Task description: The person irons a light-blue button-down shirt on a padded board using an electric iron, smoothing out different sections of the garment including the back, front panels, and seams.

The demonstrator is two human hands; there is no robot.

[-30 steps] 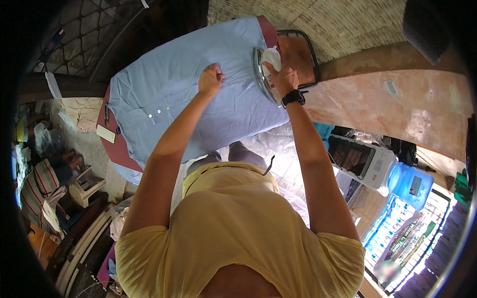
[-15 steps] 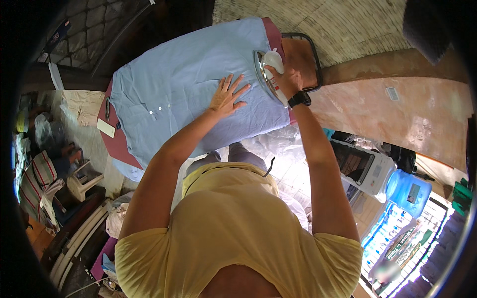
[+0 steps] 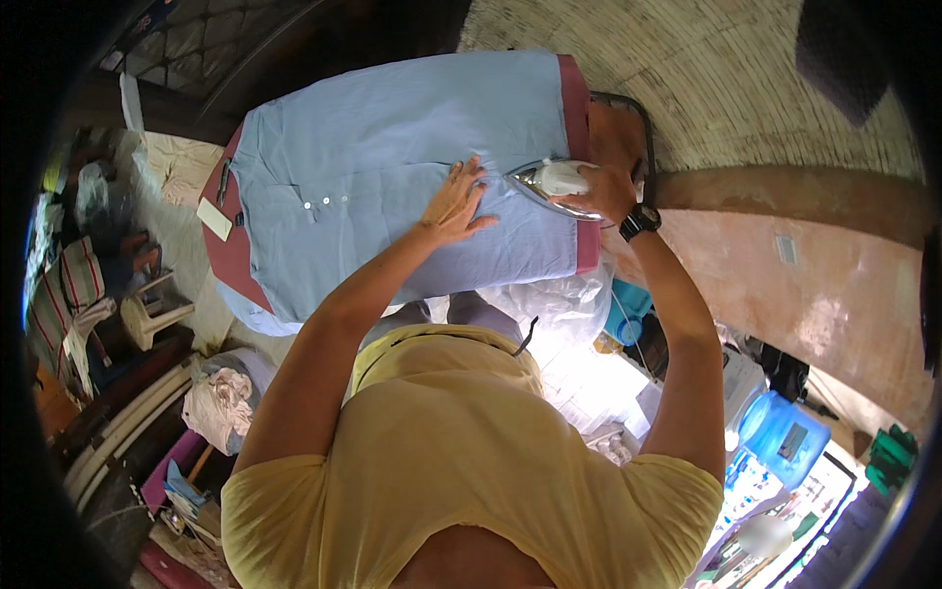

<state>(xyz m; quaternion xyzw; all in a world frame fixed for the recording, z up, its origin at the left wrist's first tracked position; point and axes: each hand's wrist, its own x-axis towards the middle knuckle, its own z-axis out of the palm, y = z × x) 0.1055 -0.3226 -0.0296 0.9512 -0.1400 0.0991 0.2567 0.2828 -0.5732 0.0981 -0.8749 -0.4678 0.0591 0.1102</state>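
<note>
A person's left hand [image 3: 457, 204] lies flat with fingers spread on a light blue shirt [image 3: 392, 177] laid over a red-covered ironing board [image 3: 235, 260], while the right hand [image 3: 606, 191] beside it grips an iron [image 3: 549, 184] resting on the shirt.

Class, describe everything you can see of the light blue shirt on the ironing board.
The light blue shirt lies spread flat, covering most of the red-covered ironing board. It looks like thin woven cloth, mostly smooth with faint creases. A row of small white buttons shows near its left part, and one end hangs over the board's left end. The left hand presses flat on it with fingers spread; beside that, the iron, gripped by the right hand, rests near the shirt's right edge.
</note>
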